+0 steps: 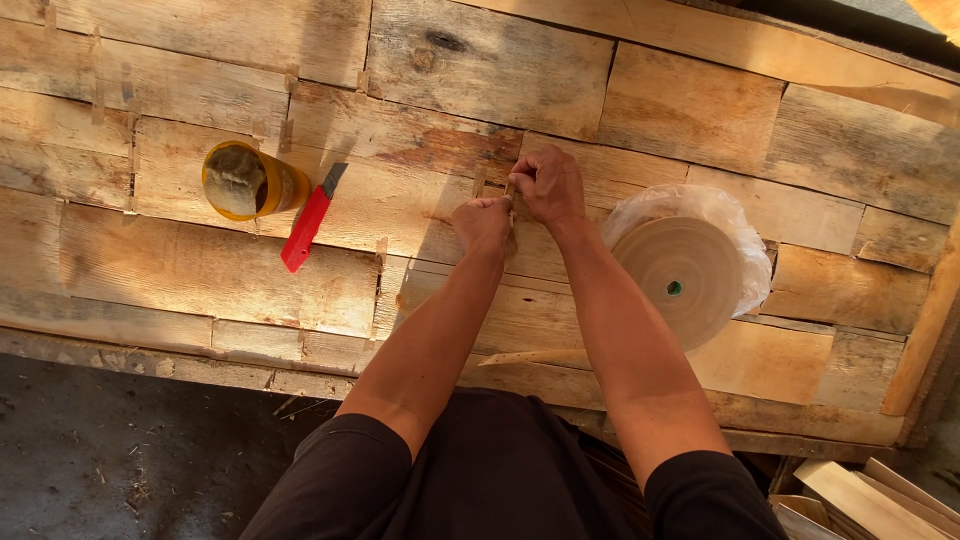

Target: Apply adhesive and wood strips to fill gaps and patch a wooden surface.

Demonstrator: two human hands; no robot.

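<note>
Both hands pinching thin tan tape strip (510,190) over veneer seam left of large tan tape roll (680,280): left hand (483,224), right hand (548,185). Many seams already taped; red utility knife (308,222) lying idle further left.

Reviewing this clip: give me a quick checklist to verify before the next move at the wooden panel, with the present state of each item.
1. Both hands on the work: ok. Left hand and right hand meet over a small strip on the wooden panel.
2. What the fingers pinch: cannot tell, too small.
3. Red utility knife away from the hands: ok, lying to their left.
4. Yellow jar stable: ok, lying on its side, apart from the knife.
5. Tape roll within reach: ok, beside the right forearm, in its plastic bag.
</note>
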